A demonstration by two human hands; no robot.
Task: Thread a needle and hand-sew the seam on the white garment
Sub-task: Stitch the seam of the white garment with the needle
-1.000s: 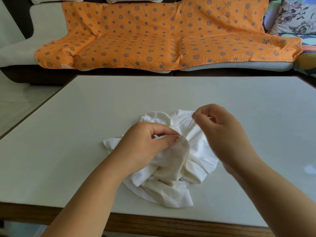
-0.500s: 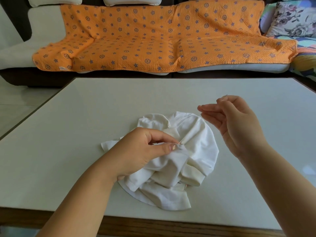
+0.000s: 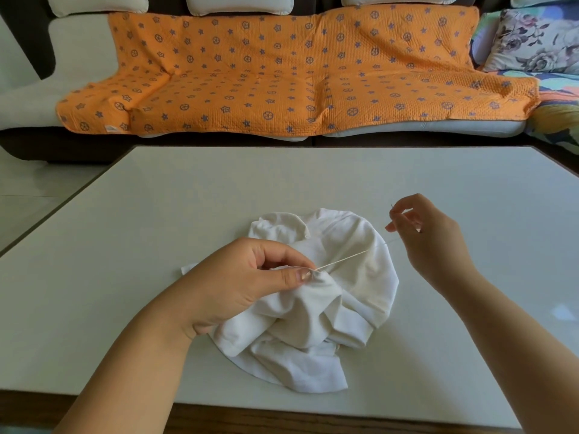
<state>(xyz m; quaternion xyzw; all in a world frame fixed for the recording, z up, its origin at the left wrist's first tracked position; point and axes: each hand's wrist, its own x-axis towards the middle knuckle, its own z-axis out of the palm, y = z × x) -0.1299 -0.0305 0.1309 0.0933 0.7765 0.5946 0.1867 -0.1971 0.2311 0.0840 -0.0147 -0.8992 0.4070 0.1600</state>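
Looks like the pull-through part of a stitch is what's being done here, so the threading step can be counted as finished. The crumpled white cotton garment (image 3: pixel 329 308) is heaped on the pale matte tabletop (image 3: pixel 156 214), near the front edge. A raised fold of it is pinched between thumb and forefinger of the left hand (image 3: pixel 250 283), with the other fingers curled underneath. From that pinch a pale off-white thread (image 3: pixel 341 260) is stretched up and to the right, fairly straight, toward the right hand (image 3: pixel 432 236). That hand is held off the cloth, just beside its far right edge, and a thin steel needle (image 3: pixel 392 208) is nipped between thumb and fingertip with its end poking up past them. The rest of those fingers are loosely bent.

How much of the seam is sewn can't be made out, since the stitches are hidden in the folds.

For the next move, the slack probably needs to be drawn out gently so the fabric isn't puckered. Then the needle would have to be brought back to the pinched fold and pushed in right beside where the thread exits. The fold should be kept firmly held while that's done.
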